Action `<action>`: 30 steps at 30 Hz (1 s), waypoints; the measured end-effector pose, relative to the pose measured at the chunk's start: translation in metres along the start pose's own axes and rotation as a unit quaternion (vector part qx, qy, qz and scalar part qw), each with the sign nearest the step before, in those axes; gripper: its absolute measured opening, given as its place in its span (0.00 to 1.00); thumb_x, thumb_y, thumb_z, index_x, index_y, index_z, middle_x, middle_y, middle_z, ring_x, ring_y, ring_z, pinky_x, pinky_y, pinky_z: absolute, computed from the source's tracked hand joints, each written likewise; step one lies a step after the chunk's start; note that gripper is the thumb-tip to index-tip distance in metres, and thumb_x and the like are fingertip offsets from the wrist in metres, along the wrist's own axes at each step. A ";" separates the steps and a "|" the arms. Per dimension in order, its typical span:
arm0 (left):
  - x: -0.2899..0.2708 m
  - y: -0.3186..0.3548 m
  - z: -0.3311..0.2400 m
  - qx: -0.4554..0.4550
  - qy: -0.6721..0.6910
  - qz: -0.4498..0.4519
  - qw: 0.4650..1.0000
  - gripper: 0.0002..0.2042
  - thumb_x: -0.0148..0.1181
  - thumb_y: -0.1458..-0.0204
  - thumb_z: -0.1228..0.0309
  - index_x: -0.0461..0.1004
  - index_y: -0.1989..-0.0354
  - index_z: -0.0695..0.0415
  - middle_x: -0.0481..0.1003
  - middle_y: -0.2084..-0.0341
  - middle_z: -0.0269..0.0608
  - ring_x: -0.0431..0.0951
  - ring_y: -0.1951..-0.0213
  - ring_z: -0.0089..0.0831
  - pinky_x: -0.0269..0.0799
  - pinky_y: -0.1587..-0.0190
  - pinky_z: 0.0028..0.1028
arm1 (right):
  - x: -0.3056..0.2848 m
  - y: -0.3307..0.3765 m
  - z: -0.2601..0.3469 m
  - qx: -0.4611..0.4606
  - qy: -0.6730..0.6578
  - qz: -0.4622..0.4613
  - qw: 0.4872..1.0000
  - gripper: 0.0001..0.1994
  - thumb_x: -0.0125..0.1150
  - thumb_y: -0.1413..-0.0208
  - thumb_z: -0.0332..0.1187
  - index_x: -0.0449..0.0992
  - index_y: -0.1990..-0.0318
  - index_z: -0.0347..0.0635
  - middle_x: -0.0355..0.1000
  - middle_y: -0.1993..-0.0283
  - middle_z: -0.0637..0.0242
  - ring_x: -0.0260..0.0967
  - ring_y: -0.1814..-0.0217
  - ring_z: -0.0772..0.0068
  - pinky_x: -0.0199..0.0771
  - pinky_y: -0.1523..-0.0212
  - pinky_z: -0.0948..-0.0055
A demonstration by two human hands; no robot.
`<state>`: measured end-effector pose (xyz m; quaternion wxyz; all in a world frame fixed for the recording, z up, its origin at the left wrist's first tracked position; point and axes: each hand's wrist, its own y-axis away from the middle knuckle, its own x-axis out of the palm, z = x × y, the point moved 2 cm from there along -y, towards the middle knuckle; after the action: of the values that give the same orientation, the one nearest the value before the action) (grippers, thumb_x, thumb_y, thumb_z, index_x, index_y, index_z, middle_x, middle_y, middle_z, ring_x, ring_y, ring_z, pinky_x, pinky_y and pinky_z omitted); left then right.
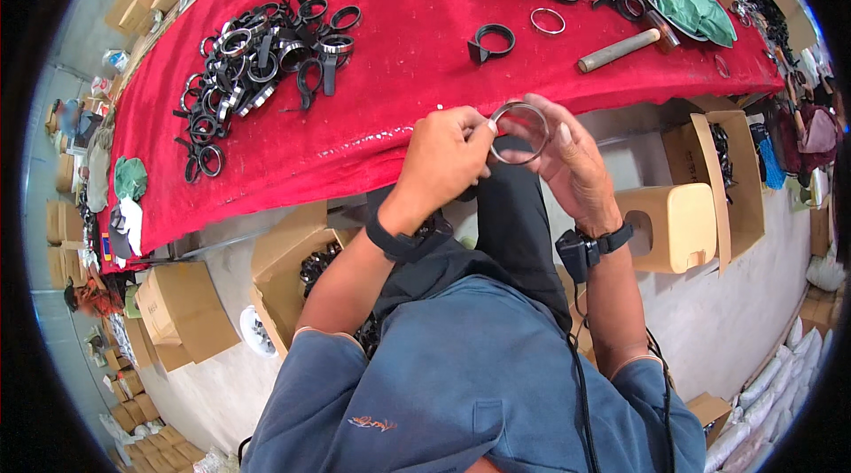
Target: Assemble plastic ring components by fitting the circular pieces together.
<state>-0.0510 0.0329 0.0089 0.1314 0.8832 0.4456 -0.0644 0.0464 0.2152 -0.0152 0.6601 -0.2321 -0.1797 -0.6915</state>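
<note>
Text: none legible | blue shirt point(425, 358): small orange script lettering point(372, 422), unreadable

Looks like a workshop, judging by a red-covered counter point(399, 39) with heaped ring-shaped parts point(238, 44), open cardboard boxes point(285, 240) below, stacked cartons point(164, 448) and white sacks point(769, 395).

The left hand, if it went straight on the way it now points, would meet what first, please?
Beyond the ring that the left hand holds, it would probably meet the right hand first, though this single view leaves the depth unclear.
</note>
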 end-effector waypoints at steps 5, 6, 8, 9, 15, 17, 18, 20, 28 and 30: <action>0.011 0.000 0.002 0.297 -0.199 -0.107 0.928 0.06 0.65 0.39 0.74 0.84 0.60 0.62 0.79 0.71 0.52 0.82 0.70 0.46 0.75 0.67 0.38 | -0.007 0.011 -0.015 0.126 -0.088 0.045 0.987 0.36 0.57 0.26 0.52 0.58 0.21 0.39 0.69 0.29 0.55 0.75 0.35 0.60 0.83 0.39 0.50; 0.014 0.000 0.001 0.299 -0.227 -0.096 0.922 0.05 0.65 0.40 0.74 0.84 0.61 0.61 0.78 0.72 0.51 0.81 0.70 0.47 0.74 0.67 0.40 | -0.009 0.014 -0.017 0.125 -0.105 0.056 0.985 0.35 0.57 0.25 0.52 0.57 0.21 0.40 0.70 0.31 0.55 0.76 0.37 0.60 0.84 0.39 0.48; 0.021 -0.002 0.000 0.309 -0.261 -0.088 0.910 0.04 0.67 0.42 0.73 0.84 0.63 0.59 0.73 0.74 0.48 0.79 0.70 0.49 0.73 0.68 0.44 | -0.015 0.017 -0.015 0.134 -0.159 0.052 0.977 0.36 0.58 0.26 0.51 0.57 0.21 0.41 0.71 0.32 0.55 0.76 0.38 0.60 0.84 0.39 0.48; 0.024 -0.005 0.000 0.310 -0.264 -0.085 0.910 0.04 0.67 0.42 0.73 0.84 0.63 0.59 0.73 0.74 0.48 0.79 0.70 0.49 0.73 0.68 0.44 | -0.017 0.019 -0.015 0.146 -0.210 0.046 0.966 0.36 0.59 0.26 0.51 0.56 0.20 0.42 0.72 0.34 0.56 0.76 0.38 0.61 0.83 0.38 0.49; 0.039 -0.039 -0.012 0.351 -0.346 0.053 0.869 0.07 0.68 0.42 0.70 0.84 0.58 0.58 0.76 0.70 0.48 0.81 0.66 0.50 0.76 0.64 0.44 | -0.052 0.037 -0.005 0.103 -0.104 0.006 0.989 0.35 0.63 0.28 0.50 0.58 0.23 0.43 0.73 0.35 0.54 0.77 0.37 0.55 0.83 0.39 0.52; 0.034 -0.065 -0.037 0.386 -0.331 0.037 0.860 0.12 0.70 0.42 0.67 0.83 0.53 0.60 0.80 0.65 0.51 0.83 0.60 0.52 0.79 0.58 0.45 | -0.071 0.049 0.002 0.081 -0.113 -0.022 0.990 0.36 0.65 0.30 0.50 0.57 0.23 0.44 0.74 0.36 0.52 0.78 0.35 0.50 0.82 0.40 0.54; 0.030 -0.086 -0.042 0.376 -0.370 0.021 0.849 0.17 0.71 0.42 0.65 0.81 0.48 0.59 0.80 0.60 0.53 0.83 0.56 0.52 0.79 0.54 0.45 | -0.077 0.053 0.005 0.080 -0.126 -0.037 0.988 0.37 0.65 0.30 0.51 0.57 0.23 0.45 0.74 0.36 0.52 0.78 0.35 0.49 0.82 0.40 0.55; 0.021 -0.126 -0.047 0.348 -0.462 -0.005 0.816 0.26 0.72 0.43 0.62 0.76 0.38 0.59 0.80 0.51 0.55 0.82 0.49 0.54 0.79 0.47 0.46 | -0.084 0.061 0.003 0.076 -0.153 -0.045 0.984 0.37 0.63 0.30 0.54 0.56 0.22 0.47 0.74 0.36 0.51 0.78 0.35 0.49 0.81 0.40 0.56; 0.019 -0.228 -0.009 0.155 -0.643 0.107 0.742 0.39 0.77 0.48 0.57 0.68 0.28 0.54 0.81 0.47 0.59 0.82 0.44 0.55 0.79 0.42 0.49 | -0.098 0.101 -0.007 0.019 -0.192 -0.069 0.979 0.34 0.68 0.31 0.44 0.60 0.23 0.47 0.68 0.30 0.52 0.71 0.27 0.51 0.78 0.34 0.52; 0.017 -0.227 -0.009 0.158 -0.641 0.103 0.744 0.38 0.77 0.48 0.58 0.68 0.29 0.54 0.81 0.48 0.58 0.82 0.43 0.54 0.79 0.42 0.49 | -0.102 0.106 -0.005 -0.003 -0.215 -0.067 0.974 0.33 0.68 0.31 0.42 0.61 0.24 0.50 0.66 0.27 0.51 0.67 0.24 0.47 0.73 0.30 0.46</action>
<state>-0.2233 0.1776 -0.0259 0.2504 0.6824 0.1456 -0.6712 0.1538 0.2899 -0.0826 0.5575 -0.3649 -0.3306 -0.6684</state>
